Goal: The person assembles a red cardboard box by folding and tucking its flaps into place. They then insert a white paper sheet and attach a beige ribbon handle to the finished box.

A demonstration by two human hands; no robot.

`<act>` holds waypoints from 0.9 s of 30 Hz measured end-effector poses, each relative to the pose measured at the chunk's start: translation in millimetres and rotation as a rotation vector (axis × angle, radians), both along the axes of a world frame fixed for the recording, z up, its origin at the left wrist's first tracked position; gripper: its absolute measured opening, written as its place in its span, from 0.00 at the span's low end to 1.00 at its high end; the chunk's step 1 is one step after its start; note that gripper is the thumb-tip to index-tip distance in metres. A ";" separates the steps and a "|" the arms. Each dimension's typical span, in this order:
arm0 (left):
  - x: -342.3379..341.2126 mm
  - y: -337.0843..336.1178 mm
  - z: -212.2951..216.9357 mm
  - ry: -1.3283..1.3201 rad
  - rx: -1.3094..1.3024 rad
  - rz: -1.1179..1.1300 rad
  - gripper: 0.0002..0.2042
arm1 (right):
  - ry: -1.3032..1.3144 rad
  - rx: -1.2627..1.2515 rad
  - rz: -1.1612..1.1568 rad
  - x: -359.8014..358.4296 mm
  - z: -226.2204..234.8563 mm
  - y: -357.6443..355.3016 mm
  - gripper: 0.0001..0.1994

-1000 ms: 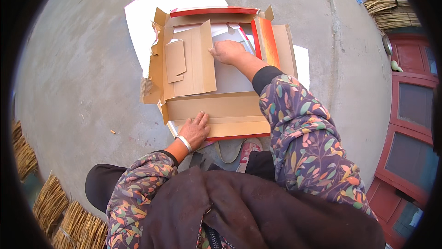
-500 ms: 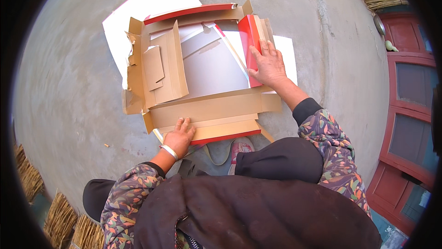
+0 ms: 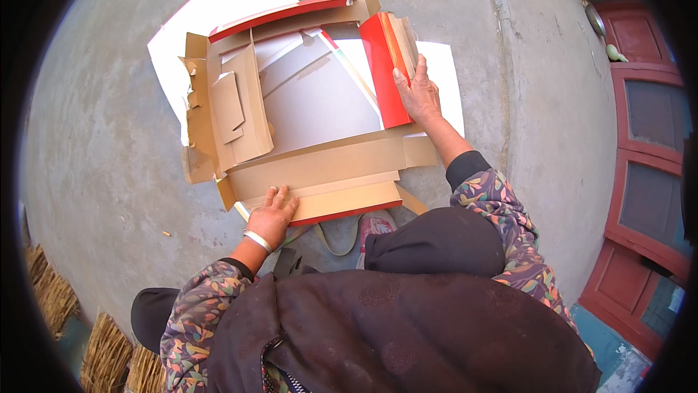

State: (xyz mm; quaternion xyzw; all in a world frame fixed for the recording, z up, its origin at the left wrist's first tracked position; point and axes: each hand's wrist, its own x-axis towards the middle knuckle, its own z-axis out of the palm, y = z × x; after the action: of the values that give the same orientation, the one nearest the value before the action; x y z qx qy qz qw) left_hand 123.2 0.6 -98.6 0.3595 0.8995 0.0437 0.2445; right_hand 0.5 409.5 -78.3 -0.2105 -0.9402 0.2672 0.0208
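An opened-out cardboard box (image 3: 313, 167), brown inside with red outer edges, lies on the ground in front of me. My left hand (image 3: 269, 218) rests on its near flap, fingers stretched out and pressing on the left end. At the right side, my right hand (image 3: 422, 98) holds the folded red side panel (image 3: 383, 73). Its thumb lies on the red face and its fingers go over the outer edge, partly hidden. A brown flap (image 3: 243, 102) with a cut-out piece stands up inside the left part. The box's left edge is torn.
Large white sheets (image 3: 218, 15) lie under and beyond the box on the concrete floor (image 3: 102, 138). A strap (image 3: 331, 247) loops near my shoe (image 3: 376, 227). Bundles of dry stalks (image 3: 105, 353) stand at lower left, and a red door (image 3: 651, 131) is on the right.
My right hand has turned, its fingers shifting from flat on the panel to around its outer edge. The panel's top layers have spread slightly. My left hand stays on the near flap.
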 end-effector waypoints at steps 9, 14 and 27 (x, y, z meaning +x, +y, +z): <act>-5.8 4.4 4.0 -0.038 0.012 0.043 0.25 | -0.257 0.182 0.251 0.7 65.7 -51.4 0.26; -10.5 9.7 10.1 -0.093 -0.010 0.056 0.27 | -0.058 0.462 0.443 15.4 57.0 -87.0 0.25; -41.0 26.8 28.8 0.075 0.609 0.405 0.34 | 0.214 0.116 0.722 30.6 -27.5 -111.0 0.38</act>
State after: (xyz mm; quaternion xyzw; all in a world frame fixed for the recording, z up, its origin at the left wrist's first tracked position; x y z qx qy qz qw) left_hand 82.2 27.4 -69.8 0.2318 0.9065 0.3437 0.0796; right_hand 31.1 298.5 -105.8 0.1648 -0.9599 0.2240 0.0355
